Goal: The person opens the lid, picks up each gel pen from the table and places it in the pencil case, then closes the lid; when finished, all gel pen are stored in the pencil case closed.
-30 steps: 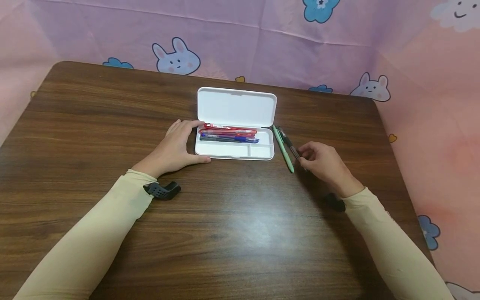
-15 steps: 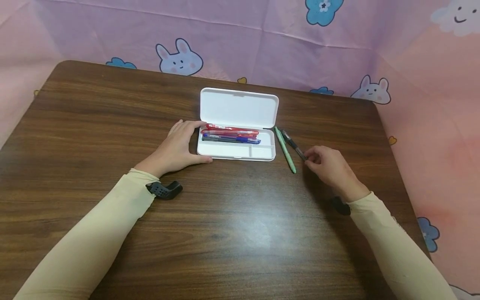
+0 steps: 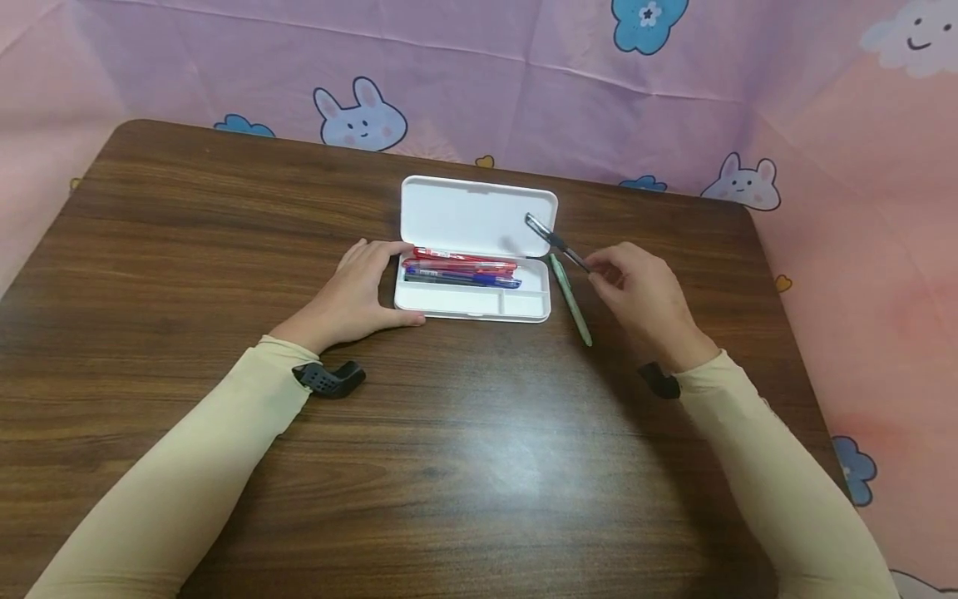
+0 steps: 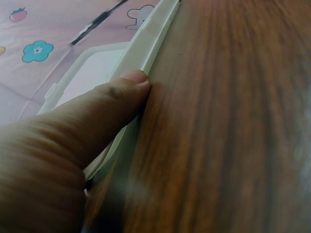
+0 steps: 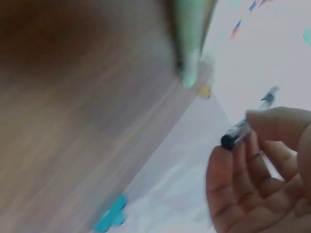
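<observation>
A white pencil case [image 3: 449,304] lies with its lid raised, holding red pens [image 3: 464,256] and a blue pen [image 3: 497,281] in its rear compartment. My left hand [image 3: 348,295] grips the case's left end, thumb along the front wall and fingers toward the back. In the left wrist view the thumb [image 4: 116,94] presses the white wall. Between thumb and fingers, my right hand [image 3: 639,291] pinches a clear pen with a black grip [image 3: 555,240], lifted off the table and slanting toward the lid. Beneath it, a green pen [image 3: 571,301] lies right of the case.
The brown wooden table [image 3: 419,466] spreads out in front of the case. Behind it and to the right hangs a pink and purple cloth [image 3: 464,75] with cartoon rabbits and flowers. Each wrist wears a black strap [image 3: 329,378].
My right hand slid the black-grip pen right along the table, then raised it and brought it left, its tip now before the lid. The left hand stays on the case.
</observation>
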Demonstrator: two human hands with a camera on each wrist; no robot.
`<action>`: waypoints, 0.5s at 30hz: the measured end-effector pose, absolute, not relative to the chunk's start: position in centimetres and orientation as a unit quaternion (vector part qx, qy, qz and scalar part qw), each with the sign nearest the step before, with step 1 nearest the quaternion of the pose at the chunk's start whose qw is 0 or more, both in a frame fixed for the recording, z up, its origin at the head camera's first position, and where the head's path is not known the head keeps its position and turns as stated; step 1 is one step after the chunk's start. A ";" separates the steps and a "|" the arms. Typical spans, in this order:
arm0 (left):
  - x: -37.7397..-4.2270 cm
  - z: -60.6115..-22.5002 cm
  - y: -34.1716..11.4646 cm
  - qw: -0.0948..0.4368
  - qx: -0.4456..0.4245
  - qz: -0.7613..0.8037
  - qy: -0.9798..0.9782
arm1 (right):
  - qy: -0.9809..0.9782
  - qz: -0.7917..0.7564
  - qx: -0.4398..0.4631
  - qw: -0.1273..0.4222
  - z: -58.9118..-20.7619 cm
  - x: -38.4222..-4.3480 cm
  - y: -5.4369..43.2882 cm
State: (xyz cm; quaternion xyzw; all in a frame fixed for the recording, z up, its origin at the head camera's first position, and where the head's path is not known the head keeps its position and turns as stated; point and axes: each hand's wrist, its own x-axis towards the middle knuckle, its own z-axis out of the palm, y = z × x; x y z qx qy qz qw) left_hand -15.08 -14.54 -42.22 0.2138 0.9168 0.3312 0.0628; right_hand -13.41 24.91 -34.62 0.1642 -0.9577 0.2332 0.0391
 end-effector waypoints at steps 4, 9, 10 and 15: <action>-15.1 -42.1 -14.6 0.064 0.215 0.332 0.916 | -0.951 0.202 0.230 0.038 -34.3 -15.1 21.0; -15.0 -42.0 -14.6 0.061 0.217 0.333 0.915 | -0.944 0.148 0.294 0.025 -34.5 -16.8 17.3; -15.0 -42.0 -14.6 0.060 0.218 0.333 0.915 | -0.942 0.142 0.304 0.022 -34.6 -17.1 16.8; -14.9 -41.9 -14.5 0.061 0.217 0.332 0.916 | -0.934 0.128 0.334 0.009 -35.0 -17.8 15.4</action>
